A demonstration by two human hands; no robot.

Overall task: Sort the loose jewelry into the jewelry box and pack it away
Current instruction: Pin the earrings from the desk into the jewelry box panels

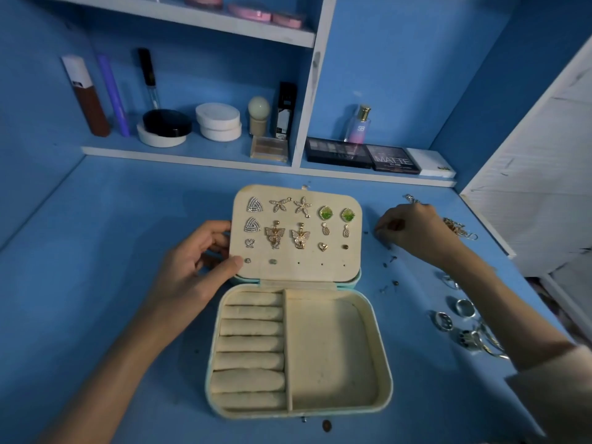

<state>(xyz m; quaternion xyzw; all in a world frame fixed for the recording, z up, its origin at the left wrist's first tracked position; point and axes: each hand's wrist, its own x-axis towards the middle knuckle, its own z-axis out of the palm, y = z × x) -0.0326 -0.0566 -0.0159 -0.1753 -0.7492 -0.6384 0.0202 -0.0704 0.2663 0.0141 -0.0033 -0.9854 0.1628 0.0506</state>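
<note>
left hand [198, 261]: fingers grasp jewelry box lid [307, 271] at its left edge, thumb in front | right hand [413, 229]: palm down over desk [128, 219], fingers bunched, cannot tell if pinching anything

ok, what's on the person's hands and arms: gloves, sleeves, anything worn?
No gloves: left hand and right hand are both bare, with no rings or watch visible. The left forearm is uncovered to the frame edge. The right arm has a pale cream sleeve starting near the elbow.
</note>
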